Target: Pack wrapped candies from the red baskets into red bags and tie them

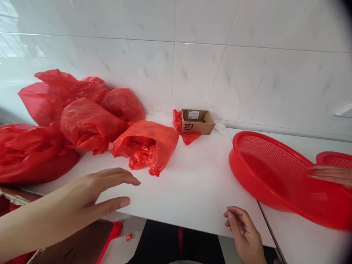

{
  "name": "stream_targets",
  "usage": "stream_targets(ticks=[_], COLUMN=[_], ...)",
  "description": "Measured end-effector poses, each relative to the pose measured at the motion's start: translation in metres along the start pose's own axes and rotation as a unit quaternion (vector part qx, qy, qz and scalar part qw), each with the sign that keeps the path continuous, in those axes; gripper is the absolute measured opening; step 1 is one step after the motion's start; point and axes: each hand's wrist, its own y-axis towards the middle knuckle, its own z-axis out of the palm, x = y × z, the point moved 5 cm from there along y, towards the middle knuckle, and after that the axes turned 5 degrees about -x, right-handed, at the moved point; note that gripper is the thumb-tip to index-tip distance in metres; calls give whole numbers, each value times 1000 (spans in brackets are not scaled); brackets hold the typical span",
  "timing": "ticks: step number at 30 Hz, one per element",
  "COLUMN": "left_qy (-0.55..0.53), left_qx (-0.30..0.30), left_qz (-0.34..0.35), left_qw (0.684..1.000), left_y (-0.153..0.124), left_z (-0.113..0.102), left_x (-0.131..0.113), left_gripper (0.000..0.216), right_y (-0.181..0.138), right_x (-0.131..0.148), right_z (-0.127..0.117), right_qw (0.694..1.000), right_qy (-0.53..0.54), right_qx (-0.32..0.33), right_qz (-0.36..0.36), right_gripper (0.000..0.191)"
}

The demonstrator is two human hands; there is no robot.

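My left hand (107, 190) reaches over the front left of the white table (189, 187), thumb and fingers apart, holding nothing. Just beyond it lies a crumpled red plastic bag (162, 143), its mouth facing me; my hand is apart from it. My right hand (244, 231) is at the table's front edge, its fingers curled in toward the thumb. I see nothing between them. Right of that hand sits a big red plastic basket (242, 176) with a mesh wall, tilted and not touched by my hands.
Several bulging red bags (90, 121) are heaped at the left against the tiled wall. A small open cardboard box (198, 126) stands at the back. Another person's hand (330, 176) is at the baskets on the right. A brown carton (79, 242) is below the table's left edge.
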Motion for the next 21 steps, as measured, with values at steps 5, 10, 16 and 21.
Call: stream_targets(ticks=[5, 10, 16, 21], left_qy=[311, 388, 343, 218], left_qx=[152, 97, 97, -33], left_qz=[81, 82, 78, 41], left_qw=[935, 913, 931, 975], left_y=[40, 74, 93, 114], left_z=[55, 97, 146, 123], left_x=[5, 9, 17, -2], left_gripper=[36, 52, 33, 24], right_y=[5, 2, -6, -13], right_x=[-11, -4, 35, 109], right_z=[-8, 17, 60, 96], right_qw=[1000, 996, 978, 938], right_qy=[23, 46, 58, 51], right_qx=[13, 72, 174, 264], right_qz=[12, -19, -96, -220], right_gripper=[40, 34, 25, 19])
